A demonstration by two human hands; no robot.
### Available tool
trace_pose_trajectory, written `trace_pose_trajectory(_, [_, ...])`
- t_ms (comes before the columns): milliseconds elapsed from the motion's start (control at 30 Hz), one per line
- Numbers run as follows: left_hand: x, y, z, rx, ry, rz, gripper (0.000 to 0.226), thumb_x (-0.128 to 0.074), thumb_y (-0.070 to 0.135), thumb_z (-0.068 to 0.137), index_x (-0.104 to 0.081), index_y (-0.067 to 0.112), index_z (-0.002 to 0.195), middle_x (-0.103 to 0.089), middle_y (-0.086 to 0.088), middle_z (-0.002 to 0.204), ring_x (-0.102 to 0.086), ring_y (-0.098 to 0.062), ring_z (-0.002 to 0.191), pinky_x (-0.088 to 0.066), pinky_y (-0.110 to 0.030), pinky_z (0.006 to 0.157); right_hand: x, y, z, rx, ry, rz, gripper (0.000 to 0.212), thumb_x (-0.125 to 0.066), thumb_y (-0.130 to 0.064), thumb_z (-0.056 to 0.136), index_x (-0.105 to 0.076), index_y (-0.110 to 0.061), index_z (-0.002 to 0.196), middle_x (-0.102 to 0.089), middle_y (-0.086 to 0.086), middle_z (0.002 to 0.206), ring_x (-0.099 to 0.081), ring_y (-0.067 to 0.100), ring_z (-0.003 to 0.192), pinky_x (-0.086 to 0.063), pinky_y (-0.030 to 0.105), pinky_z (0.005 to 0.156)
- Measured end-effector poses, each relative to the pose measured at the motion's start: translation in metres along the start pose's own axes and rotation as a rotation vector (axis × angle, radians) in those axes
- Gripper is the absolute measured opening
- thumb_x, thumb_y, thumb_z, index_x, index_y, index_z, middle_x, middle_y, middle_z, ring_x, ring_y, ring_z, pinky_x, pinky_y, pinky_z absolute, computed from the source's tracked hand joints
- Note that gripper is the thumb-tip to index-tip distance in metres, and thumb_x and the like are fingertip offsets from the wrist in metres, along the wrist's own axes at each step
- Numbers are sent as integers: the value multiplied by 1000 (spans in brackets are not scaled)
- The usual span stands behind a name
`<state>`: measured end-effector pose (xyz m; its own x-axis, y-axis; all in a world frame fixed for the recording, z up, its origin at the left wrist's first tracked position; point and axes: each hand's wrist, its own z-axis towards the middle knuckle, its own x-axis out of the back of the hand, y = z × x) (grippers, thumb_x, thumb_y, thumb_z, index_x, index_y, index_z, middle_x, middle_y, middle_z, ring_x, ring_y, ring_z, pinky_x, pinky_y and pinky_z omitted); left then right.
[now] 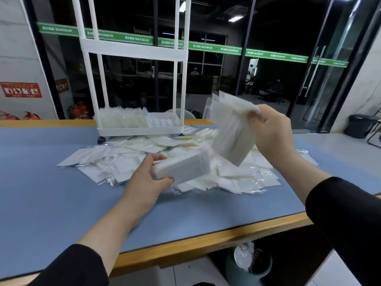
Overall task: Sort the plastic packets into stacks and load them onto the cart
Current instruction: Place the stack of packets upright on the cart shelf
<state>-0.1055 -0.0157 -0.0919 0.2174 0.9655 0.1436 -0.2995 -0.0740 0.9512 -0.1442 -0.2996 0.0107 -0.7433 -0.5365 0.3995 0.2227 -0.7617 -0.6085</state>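
While a big pile of packets [206, 162] lies on the blue tabletop [51, 182], both hands hold stacks.

From the head view, the left hand [148, 180] grips a flat stack [182, 167] just above the near side of the pile, thumb below and fingers curled over the top. The right hand [272, 131] pinches a second stack [232, 131] up in the air on the right, and it hangs tilted and looks blurry. At the far side stands a white cart [132, 50]. Its bottom tray [165, 122] has packets lined up [121, 118] on the left part.
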Motion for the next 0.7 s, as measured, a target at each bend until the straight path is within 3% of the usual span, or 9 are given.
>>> trace_pose_trajectory(100, [16,4,-1,-24,27,-44,45,-80,20,67,-62,31,108,-69,3,103,-63,-6,79,-49,-16,71,-2,-11,8,-30,40,86,23,-52,-30,100,-67,-18,88,-65,7,78,-46,11,66,-38,32,61])
trace_pose_trajectory(200, [39,8,-4,-15,23,-130,43,-82,-3,76,-65,19,109,-69,-6,102,-65,-7,78,-49,-12,68,-14,-26,9,-60,44,177,25,-56,-35,98,-66,-15,86,-65,9,80,-50,12,70,-42,35,64])
trace_pose_trajectory(267, [58,7,-7,11,0,-193,47,-85,2,70,-66,14,112,-71,-10,102,-68,-13,85,-50,-15,75,-30,-39,4,-69,41,258,27,-58,-32,97,-65,-11,82,-62,11,76,-49,11,70,-41,34,65])
trace_pose_trajectory(400, [92,4,-18,86,-29,-378,62,-86,9,54,-65,10,112,-71,-8,101,-68,-20,96,-53,-19,80,-80,-73,-23,-135,-25,463,23,-61,-25,97,-64,-13,78,-58,-6,69,-49,9,65,-40,29,62])
trace_pose_trajectory(500, [117,5,-28,102,-26,-449,52,-81,0,60,-70,14,109,-73,-8,107,-69,-20,102,-55,-21,84,-127,-100,-50,-198,-116,612,22,-61,-23,97,-66,-19,76,-61,-11,67,-52,7,63,-45,27,62])
trace_pose_trajectory(600, [148,5,-35,105,62,-401,66,-81,3,62,-65,10,126,-73,-3,117,-68,-15,105,-48,-30,95,-170,-129,-71,-350,-204,888,12,-63,-18,97,-71,-20,88,-70,-1,81,-61,15,72,-56,39,69])
trace_pose_trajectory(700, [179,7,-37,88,126,-233,47,-80,15,66,-72,20,111,-73,6,105,-62,-7,91,-40,-31,81,-206,-148,-89,-502,-336,1068,7,-64,-15,97,-69,-15,102,-72,2,90,-66,16,79,-56,38,69])
